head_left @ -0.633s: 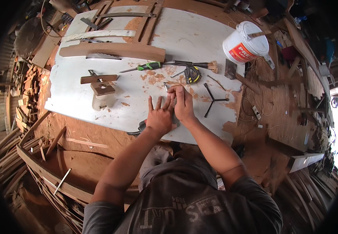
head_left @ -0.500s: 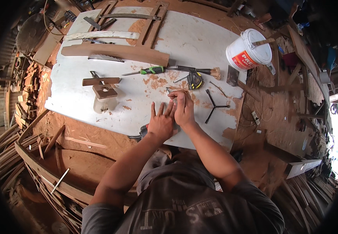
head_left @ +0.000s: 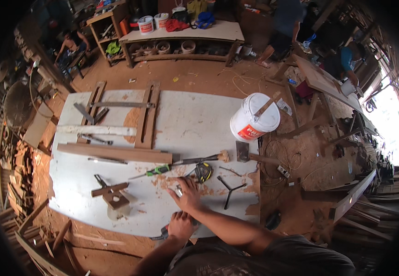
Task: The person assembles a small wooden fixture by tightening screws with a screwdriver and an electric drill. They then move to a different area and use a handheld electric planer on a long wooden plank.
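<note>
My right hand [head_left: 189, 197] is over the white worktable [head_left: 185, 115], its thumb and fingers around a small shiny metal piece [head_left: 178, 189]. Closer to me, my left hand [head_left: 181, 225] has its fingers curled in; what they may hold is hidden. Beside it, at the table's near edge, a red and black tool [head_left: 164, 231] shows only in part. Just beyond my right hand lie a yellow and black tape measure [head_left: 204, 172] and a green-handled screwdriver [head_left: 158, 170]. A black three-armed wrench [head_left: 229, 189] lies to the right.
On the left a wooden block tool [head_left: 115, 198] sits over a clear jar [head_left: 119, 213]. Planks and a slotted wooden frame [head_left: 148, 115] cover the far left. At the right edge stand a white bucket [head_left: 254, 117] and a hammer [head_left: 243, 152]. Other people are in the background.
The view has tilted up, bringing in the far bench and other people. My hands have moved apart. My right hand has reached over the metal piece; my left has curled its spread fingers.
</note>
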`<state>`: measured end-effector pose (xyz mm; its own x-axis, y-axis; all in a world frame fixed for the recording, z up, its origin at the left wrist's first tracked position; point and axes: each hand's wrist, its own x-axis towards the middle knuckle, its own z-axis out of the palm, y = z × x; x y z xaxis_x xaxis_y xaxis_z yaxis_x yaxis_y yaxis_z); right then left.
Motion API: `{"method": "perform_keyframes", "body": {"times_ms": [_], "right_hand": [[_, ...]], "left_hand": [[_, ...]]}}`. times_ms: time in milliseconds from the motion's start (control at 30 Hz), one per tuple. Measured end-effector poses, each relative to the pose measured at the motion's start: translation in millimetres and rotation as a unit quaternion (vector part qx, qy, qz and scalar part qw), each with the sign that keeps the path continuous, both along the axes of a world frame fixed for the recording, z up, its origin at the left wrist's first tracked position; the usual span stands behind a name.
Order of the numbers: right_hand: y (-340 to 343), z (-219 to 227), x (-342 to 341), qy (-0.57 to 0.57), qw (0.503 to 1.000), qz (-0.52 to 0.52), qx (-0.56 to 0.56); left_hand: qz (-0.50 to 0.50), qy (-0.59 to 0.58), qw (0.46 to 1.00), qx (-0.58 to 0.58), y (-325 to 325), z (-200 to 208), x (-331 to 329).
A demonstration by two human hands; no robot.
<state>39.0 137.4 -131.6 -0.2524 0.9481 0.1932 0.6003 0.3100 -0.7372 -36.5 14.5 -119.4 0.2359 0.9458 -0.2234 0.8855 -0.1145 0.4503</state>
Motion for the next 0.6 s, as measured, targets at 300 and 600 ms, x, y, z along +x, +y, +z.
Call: {"method": "perform_keyframes", "body": {"times_ms": [300, 600], "right_hand": [[5.1, -15.4, -3.1, -0.062, 0.997, -0.039, 0.009], [8.6, -19.0, -0.2, -0.061, 0.998, -0.015, -0.018]], "left_hand": [[-0.011, 0.009, 0.999, -0.053, 3.1, 5.7, -0.8], [0.015, -0.042, 0.999, 0.025, 3.5, -6.3, 0.7]]}}
